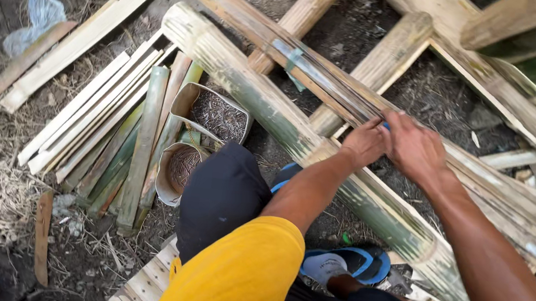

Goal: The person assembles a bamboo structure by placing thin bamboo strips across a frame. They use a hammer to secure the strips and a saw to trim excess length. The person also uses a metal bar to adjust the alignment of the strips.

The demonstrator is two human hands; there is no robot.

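I squat over a long bundle of split bamboo (pixel 303 64) that runs diagonally across the ground. My left hand (pixel 363 142) and my right hand (pixel 416 148) meet on it, fingers curled and pressed onto the strips. A small blue thing (pixel 385 125) shows between the fingertips; which hand holds it I cannot tell. A thick green bamboo pole (pixel 266 107) lies parallel, just nearer me, under my left forearm.
Two open tins of small nails (pixel 218 117) (pixel 181 168) stand beside a pile of split bamboo slats (pixel 108 120) on the left. Crossed bamboo poles (pixel 391 54) lie beyond. Blue sandals (pixel 354 262) are on my feet, with a slatted wooden seat (pixel 141 284) below and a plastic bag (pixel 38 17) far left.
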